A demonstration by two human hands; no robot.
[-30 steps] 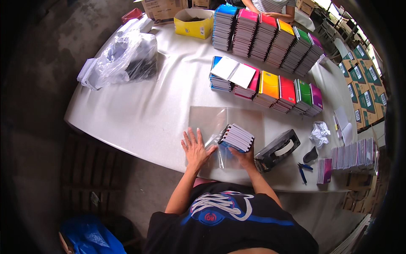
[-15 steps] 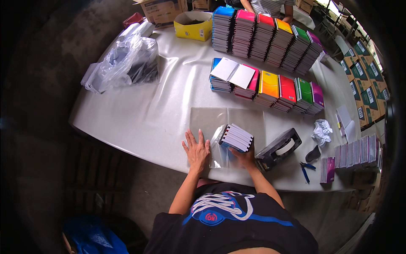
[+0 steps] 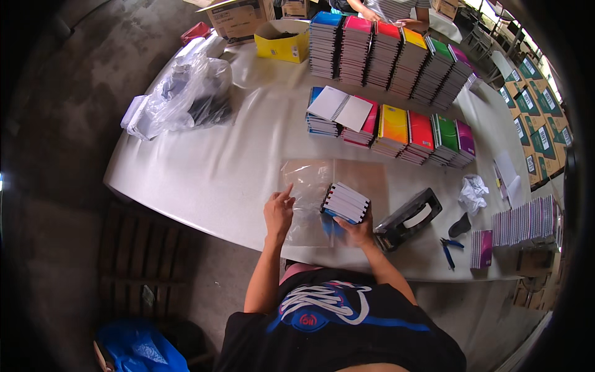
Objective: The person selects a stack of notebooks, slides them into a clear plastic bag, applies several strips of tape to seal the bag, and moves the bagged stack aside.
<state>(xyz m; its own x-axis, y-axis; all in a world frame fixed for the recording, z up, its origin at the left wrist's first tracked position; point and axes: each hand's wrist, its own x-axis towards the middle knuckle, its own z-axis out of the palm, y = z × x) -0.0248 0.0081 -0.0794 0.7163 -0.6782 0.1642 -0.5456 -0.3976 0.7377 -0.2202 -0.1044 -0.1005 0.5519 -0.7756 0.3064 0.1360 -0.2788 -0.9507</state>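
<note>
My right hand (image 3: 358, 230) grips a small block of spiral notebooks (image 3: 346, 203), page edges up, with a blue cover at its near side. The block is over the middle of a clear plastic sheet (image 3: 365, 175) with a fold or seam down its centre. My left hand (image 3: 279, 214) is turned on its side at the sheet's left edge, index finger stretched out and the other fingers partly curled; nothing shows in it. Close by my right hand lies a black tape dispenser (image 3: 406, 220).
Rows of coloured spiral notebooks (image 3: 394, 126) stand beyond the sheet, an open notebook (image 3: 339, 108) on top. Right: crumpled paper (image 3: 473, 192), blue-handled pliers (image 3: 449, 253), purple notebooks (image 3: 525, 221). Far left: plastic bags (image 3: 192, 93), yellow box (image 3: 282, 43). A co-worker's hands (image 3: 370, 13) are behind the stacks.
My left hand has lifted from lying flat and turned onto its side, fingers drawn in. The glare on the plastic's left half has shifted. My right hand keeps the notebooks nearly in place.
</note>
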